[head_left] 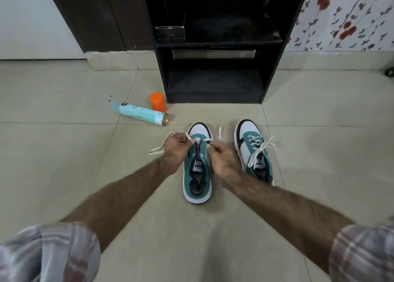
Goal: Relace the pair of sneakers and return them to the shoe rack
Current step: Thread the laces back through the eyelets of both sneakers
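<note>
So about halfway through from what I can see. The right sneaker [253, 151] sits on the tiled floor [64, 153] with its lace crisscrossed up the eyelets, ends hanging loose and not tied as far as I can tell. The left sneaker [198, 164] stands just beside it, toes toward the shoe rack [215, 72], and it's barely started: the white lace [158, 148] seems to be through only the eyelets nearest the toe, with the rest of the tongue bare.

The left hand [177, 145] is pinching one side of the lace near the toe, a long loop trailing out to the left on the floor. The right hand [221, 155] pinches the other end, with a bit of lace lying between the two shoes.

Still left: lace the remaining eyelets, then put both on the rack, whose lower shelf looks free.

The tongue labels on both read PUMA. A teal spray can [138, 113] lies on the floor by an orange cap [158, 104]; its writing is too small to read.
</note>
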